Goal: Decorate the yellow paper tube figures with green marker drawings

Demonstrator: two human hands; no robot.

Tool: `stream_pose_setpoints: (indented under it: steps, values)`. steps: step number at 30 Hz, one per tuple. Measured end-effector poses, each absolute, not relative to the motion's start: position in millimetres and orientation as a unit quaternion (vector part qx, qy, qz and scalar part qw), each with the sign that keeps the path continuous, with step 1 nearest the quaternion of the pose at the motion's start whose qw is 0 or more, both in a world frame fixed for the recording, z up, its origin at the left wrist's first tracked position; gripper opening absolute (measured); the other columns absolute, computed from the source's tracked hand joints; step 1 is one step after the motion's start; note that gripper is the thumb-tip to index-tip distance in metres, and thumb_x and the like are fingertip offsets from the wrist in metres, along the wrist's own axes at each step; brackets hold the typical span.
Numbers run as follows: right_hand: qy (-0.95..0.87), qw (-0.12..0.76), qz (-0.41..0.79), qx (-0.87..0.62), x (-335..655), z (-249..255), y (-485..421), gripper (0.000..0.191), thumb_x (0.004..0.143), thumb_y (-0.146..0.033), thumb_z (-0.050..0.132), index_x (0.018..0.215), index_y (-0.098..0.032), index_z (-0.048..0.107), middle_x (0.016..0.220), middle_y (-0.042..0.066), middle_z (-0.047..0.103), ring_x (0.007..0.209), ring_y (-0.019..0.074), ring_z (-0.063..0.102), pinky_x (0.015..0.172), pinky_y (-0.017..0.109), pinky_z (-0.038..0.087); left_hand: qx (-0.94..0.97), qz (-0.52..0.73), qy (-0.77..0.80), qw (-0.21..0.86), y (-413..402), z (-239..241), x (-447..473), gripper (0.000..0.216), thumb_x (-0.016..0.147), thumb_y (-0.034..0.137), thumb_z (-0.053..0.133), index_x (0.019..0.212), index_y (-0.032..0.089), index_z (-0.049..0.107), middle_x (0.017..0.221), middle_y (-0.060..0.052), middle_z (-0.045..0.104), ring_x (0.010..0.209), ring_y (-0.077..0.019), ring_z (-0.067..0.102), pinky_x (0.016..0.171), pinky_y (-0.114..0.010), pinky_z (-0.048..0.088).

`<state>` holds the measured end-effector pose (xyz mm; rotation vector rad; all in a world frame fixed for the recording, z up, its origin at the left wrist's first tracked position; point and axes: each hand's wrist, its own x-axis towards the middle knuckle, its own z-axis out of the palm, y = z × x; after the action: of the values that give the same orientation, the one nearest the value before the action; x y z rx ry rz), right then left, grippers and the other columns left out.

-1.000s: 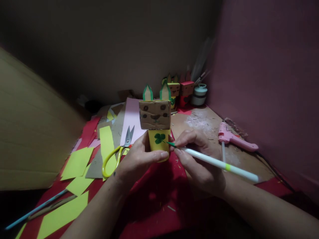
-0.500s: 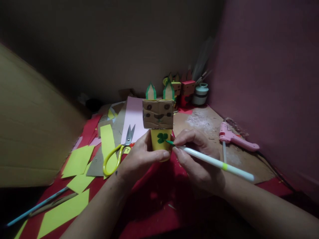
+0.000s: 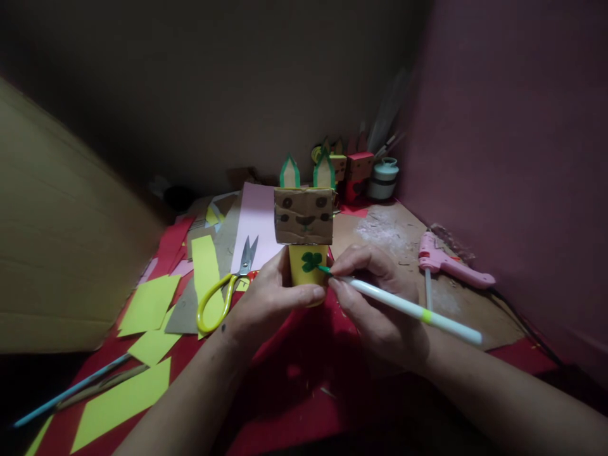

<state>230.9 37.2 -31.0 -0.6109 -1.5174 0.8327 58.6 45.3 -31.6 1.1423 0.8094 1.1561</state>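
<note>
My left hand (image 3: 273,288) is wrapped round the yellow paper body of a cardboard animal figure (image 3: 304,217), holding it upright. The figure has a brown box head with a drawn face and two pointed ears edged in green. A dark green clover shape (image 3: 312,261) is drawn on its body. Pinched in my right hand (image 3: 375,291) is a white felt-tip pen (image 3: 403,305) with a light green band; its green tip is at the clover's lower right edge. Whether the tip touches the paper I cannot tell.
Yellow-handled scissors (image 3: 229,290) lie on paper scraps (image 3: 149,305) at the left, near a blue stick (image 3: 71,389). A pink glue gun (image 3: 451,266) rests on cardboard at the right. Behind stand a red figure (image 3: 357,180) and a pale blue pot (image 3: 384,179).
The figure's head has tipped slightly and shifted a little to the right. The pen tip stays close to the clover, and both hands keep their grips.
</note>
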Motion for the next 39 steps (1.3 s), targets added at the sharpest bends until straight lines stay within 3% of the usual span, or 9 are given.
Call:
stream_pose_setpoints:
  steps: [10, 16, 26, 31, 35, 39]
  values:
    - [-0.659, 0.594, 0.366, -0.281, 233, -30, 38, 0.014, 0.085, -0.01, 0.062, 0.086, -0.024, 0.06, 0.067, -0.005, 0.054, 0.061, 0.0128, 0.051, 0.052, 0.026, 0.041, 0.488, 0.503, 0.346, 0.624, 45, -31, 58, 0.051, 0.065, 0.017, 0.092, 0.111, 0.022, 0.072, 0.109, -0.004, 0.074, 0.102, -0.0253, 0.067, 0.087, -0.035, 0.053]
    - [-0.642, 0.606, 0.375, -0.282, 237, -31, 37, 0.013, 0.084, -0.01, 0.063, 0.083, -0.023, 0.062, 0.078, -0.001, 0.062, 0.069, 0.0135, 0.056, 0.052, 0.025, 0.039, 0.491, 0.501, 0.354, 0.618, 44, -28, 58, 0.051, 0.066, 0.02, 0.092, 0.112, 0.021, 0.07, 0.107, -0.005, 0.074, 0.1, -0.0254, 0.069, 0.086, -0.035, 0.054]
    - [-0.626, 0.623, 0.387, -0.266, 238, -31, 37, 0.015, 0.083, -0.008, 0.066, 0.084, -0.023, 0.065, 0.08, -0.002, 0.064, 0.071, 0.0125, 0.057, 0.05, 0.023, 0.039, 0.467, 0.507, 0.345, 0.637, 44, -27, 59, 0.043, 0.066, 0.017, 0.091, 0.104, 0.02, 0.072, 0.099, -0.003, 0.077, 0.089, -0.0238, 0.076, 0.083, -0.033, 0.058]
    - [-0.614, 0.637, 0.386, -0.26, 236, -31, 36, 0.016, 0.085, -0.008, 0.068, 0.087, -0.024, 0.069, 0.08, -0.003, 0.067, 0.071, 0.011, 0.062, 0.053, 0.02, 0.046, 0.456, 0.514, 0.345, 0.639, 45, -26, 59, 0.041, 0.064, 0.018, 0.092, 0.101, 0.018, 0.074, 0.091, -0.005, 0.078, 0.088, -0.0238, 0.075, 0.078, -0.03, 0.058]
    - [-0.588, 0.669, 0.392, -0.229, 231, -36, 39, 0.026, 0.092, -0.006, 0.063, 0.1, -0.028, 0.074, 0.075, -0.007, 0.069, 0.067, 0.0074, 0.067, 0.065, 0.017, 0.056, 0.444, 0.522, 0.339, 0.645, 46, -30, 56, 0.045, 0.063, 0.02, 0.092, 0.105, 0.017, 0.076, 0.101, -0.008, 0.079, 0.094, -0.0258, 0.074, 0.082, -0.033, 0.06]
    - [-0.552, 0.686, 0.428, -0.205, 228, -42, 43, 0.027, 0.095, -0.009, 0.063, 0.104, -0.031, 0.075, 0.075, -0.008, 0.072, 0.067, 0.0058, 0.069, 0.067, 0.014, 0.059, 0.42, 0.53, 0.331, 0.658, 45, -32, 54, 0.049, 0.063, 0.018, 0.091, 0.11, 0.019, 0.076, 0.106, -0.009, 0.078, 0.097, -0.0274, 0.073, 0.082, -0.036, 0.062]
